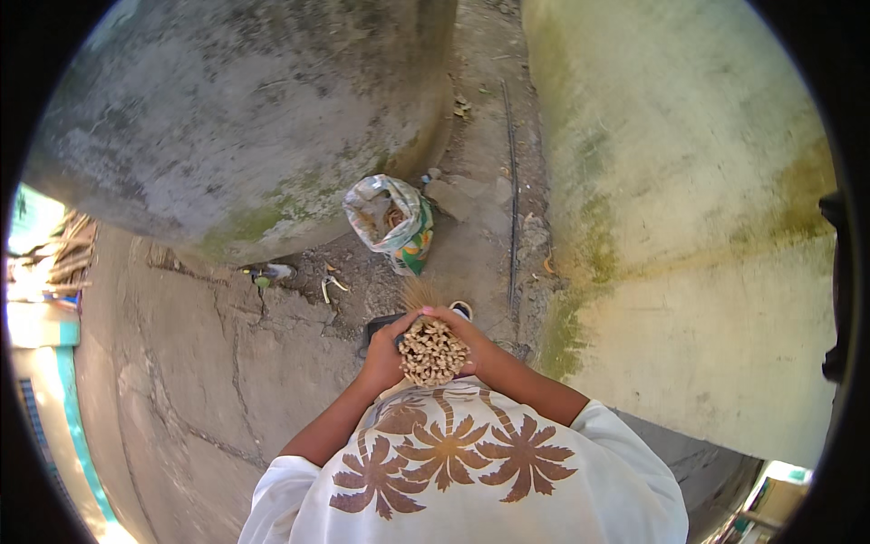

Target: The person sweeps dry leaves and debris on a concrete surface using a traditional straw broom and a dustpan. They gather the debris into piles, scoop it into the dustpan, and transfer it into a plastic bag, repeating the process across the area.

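Note:
A thick bundle of thin sticks [435, 353] stands upright before my shirt, its pale cut ends facing up. My left hand [385, 353] grips it from the left side and my right hand [469, 334] from the right, with the fingertips meeting at its far side. Thin brown tips fan out beyond the hands. Just past them stands an open printed woven sack [387, 214] with some brown material inside. Pruning shears [333, 287] with pale handles lie on the ground to the left of the sack.
A bottle [273, 272] lies at the foot of the curved concrete wall [272, 122] on the left. A long dark rod [512, 204] runs along the ground near the right wall [680, 204]. Stone slabs [455, 197] lie beside the sack. The left pavement [197, 353] is cracked.

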Available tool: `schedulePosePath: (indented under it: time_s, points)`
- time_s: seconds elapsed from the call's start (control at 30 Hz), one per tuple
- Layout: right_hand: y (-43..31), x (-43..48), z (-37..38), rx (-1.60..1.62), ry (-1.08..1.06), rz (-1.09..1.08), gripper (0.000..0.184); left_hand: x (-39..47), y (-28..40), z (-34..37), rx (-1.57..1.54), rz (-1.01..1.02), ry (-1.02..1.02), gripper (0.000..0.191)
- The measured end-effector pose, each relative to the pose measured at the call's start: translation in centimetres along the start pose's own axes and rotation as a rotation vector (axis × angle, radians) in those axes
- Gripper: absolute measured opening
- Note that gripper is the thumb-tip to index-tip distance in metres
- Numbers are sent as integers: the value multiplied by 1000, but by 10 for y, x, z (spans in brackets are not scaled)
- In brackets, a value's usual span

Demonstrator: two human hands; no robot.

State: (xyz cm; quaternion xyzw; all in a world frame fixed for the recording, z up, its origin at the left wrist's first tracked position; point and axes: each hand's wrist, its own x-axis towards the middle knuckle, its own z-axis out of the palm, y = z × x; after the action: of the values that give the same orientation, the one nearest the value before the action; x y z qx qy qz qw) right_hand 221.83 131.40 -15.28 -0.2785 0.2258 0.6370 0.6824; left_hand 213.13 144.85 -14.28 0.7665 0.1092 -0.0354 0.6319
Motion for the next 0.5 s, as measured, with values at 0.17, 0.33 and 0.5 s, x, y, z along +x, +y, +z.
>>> schedulePosePath:
  time_s: [0.17,0.33,0.5]
  points:
    - [-31,-57,-35,140,6,-86,31,38,37,28,103,-111,-183,65]
    - [-68,-116,-94,316,292,-238,29,92,59,54,156,18,-177,58]
    - [-144,-144,-240,50,397,-352,29,159,76,87,200,7,-210,46]
